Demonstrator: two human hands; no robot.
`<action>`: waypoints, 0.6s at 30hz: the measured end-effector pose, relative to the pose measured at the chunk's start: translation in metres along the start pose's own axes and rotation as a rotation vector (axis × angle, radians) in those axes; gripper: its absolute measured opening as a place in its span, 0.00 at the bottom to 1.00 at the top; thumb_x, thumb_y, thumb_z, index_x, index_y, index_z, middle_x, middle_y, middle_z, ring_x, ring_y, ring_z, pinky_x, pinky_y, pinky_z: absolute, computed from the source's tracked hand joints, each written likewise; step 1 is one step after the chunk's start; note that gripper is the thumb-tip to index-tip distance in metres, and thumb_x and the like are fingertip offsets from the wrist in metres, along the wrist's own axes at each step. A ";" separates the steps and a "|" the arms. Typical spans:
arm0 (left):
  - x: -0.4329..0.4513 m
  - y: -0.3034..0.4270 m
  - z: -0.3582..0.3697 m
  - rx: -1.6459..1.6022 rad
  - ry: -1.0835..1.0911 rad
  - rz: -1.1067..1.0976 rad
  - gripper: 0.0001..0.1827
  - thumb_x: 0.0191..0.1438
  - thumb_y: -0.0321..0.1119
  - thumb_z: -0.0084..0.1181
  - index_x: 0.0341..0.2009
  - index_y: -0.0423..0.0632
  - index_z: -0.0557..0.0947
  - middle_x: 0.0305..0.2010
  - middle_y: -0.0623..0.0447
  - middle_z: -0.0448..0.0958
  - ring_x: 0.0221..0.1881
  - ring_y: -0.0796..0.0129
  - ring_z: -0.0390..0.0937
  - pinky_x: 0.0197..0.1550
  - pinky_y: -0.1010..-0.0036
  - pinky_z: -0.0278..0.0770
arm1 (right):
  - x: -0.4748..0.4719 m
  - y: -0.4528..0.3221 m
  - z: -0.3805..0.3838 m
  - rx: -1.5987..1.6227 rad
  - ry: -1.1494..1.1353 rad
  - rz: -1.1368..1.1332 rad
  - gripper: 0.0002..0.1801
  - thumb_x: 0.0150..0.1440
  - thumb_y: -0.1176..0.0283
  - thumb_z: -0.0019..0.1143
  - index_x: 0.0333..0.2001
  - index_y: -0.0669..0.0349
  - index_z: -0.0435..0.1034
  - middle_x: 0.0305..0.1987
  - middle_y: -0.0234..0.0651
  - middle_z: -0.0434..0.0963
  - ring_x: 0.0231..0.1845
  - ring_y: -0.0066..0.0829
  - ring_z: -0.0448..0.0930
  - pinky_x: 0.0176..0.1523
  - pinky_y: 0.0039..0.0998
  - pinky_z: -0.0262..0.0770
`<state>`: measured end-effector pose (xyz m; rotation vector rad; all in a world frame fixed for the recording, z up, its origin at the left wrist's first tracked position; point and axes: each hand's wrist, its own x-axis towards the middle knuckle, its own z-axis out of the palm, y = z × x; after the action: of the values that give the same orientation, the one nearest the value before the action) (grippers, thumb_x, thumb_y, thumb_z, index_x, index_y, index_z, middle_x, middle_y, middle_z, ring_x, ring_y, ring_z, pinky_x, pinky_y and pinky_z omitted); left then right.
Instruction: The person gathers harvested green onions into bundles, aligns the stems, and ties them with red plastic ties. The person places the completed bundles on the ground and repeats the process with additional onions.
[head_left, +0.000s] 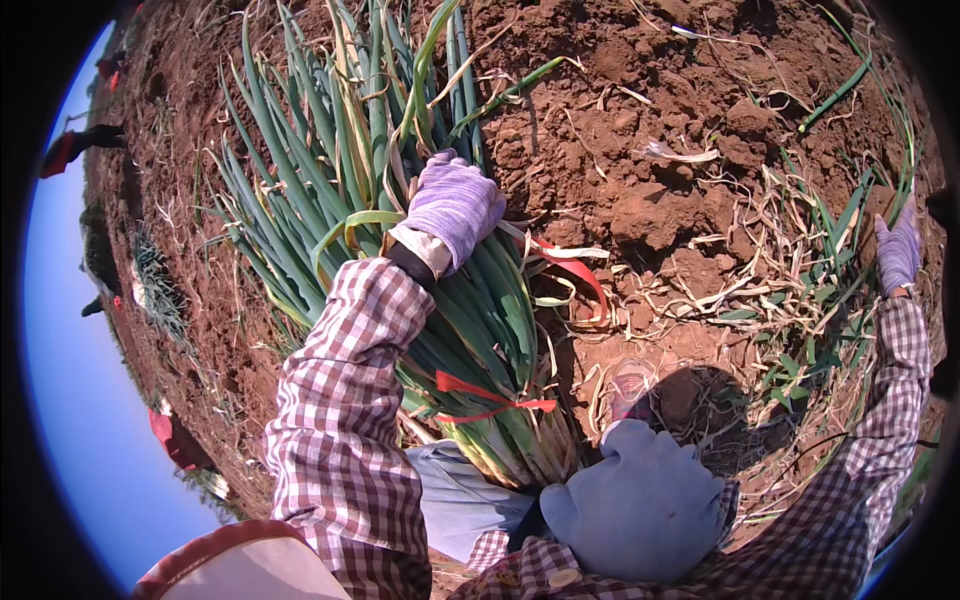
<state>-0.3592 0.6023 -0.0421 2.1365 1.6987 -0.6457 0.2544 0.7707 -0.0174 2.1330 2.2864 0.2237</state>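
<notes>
My left hand (454, 206), in a purple knit glove, is closed on the upper green leaves of a large bundle of long green onions (480, 322). A red tie (495, 405) wraps the bundle near its pale lower ends, which rest by my legs. Another red strip (574, 266) lies on the soil just right of the bundle. My right hand (898, 244), gloved in the same purple knit, is stretched far out at the right edge, thumb apart from the fingers, beside loose green leaves; whether it touches them is unclear.
Clumpy red-brown soil (637, 172) surrounds the bundle. Dry leaves and green weeds (787, 300) lie towards the right. My bent knee (637, 502) is at the bottom, with a shoe (634, 379) beyond it. More onions (157, 289) lie far left, near a person in red and dark clothing (75, 146).
</notes>
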 end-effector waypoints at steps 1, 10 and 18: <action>-0.001 -0.001 0.002 -0.011 0.015 -0.010 0.13 0.53 0.45 0.50 0.29 0.50 0.82 0.28 0.48 0.77 0.40 0.55 0.74 0.59 0.59 0.61 | -0.018 -0.048 -0.009 0.086 0.014 -0.085 0.32 0.55 0.68 0.55 0.63 0.58 0.55 0.60 0.43 0.65 0.60 0.38 0.64 0.62 0.35 0.58; -0.001 0.010 -0.001 -0.009 0.006 -0.008 0.14 0.53 0.44 0.49 0.38 0.52 0.81 0.32 0.48 0.77 0.42 0.56 0.74 0.59 0.60 0.61 | -0.221 -0.374 0.055 1.950 -1.569 1.592 0.19 0.58 0.51 0.51 0.35 0.57 0.69 0.14 0.17 0.56 0.12 0.14 0.54 0.16 0.16 0.50; -0.029 0.001 -0.015 -0.134 0.202 0.017 0.13 0.54 0.41 0.51 0.40 0.50 0.81 0.39 0.47 0.78 0.44 0.55 0.75 0.59 0.62 0.62 | -0.101 -0.374 -0.015 1.772 -0.276 0.499 0.12 0.60 0.61 0.51 0.36 0.58 0.75 0.20 0.23 0.72 0.18 0.12 0.65 0.22 0.15 0.60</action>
<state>-0.3612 0.5860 -0.0137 2.1796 1.7686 -0.3097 -0.1108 0.6449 -0.0522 2.6085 1.5603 -2.7006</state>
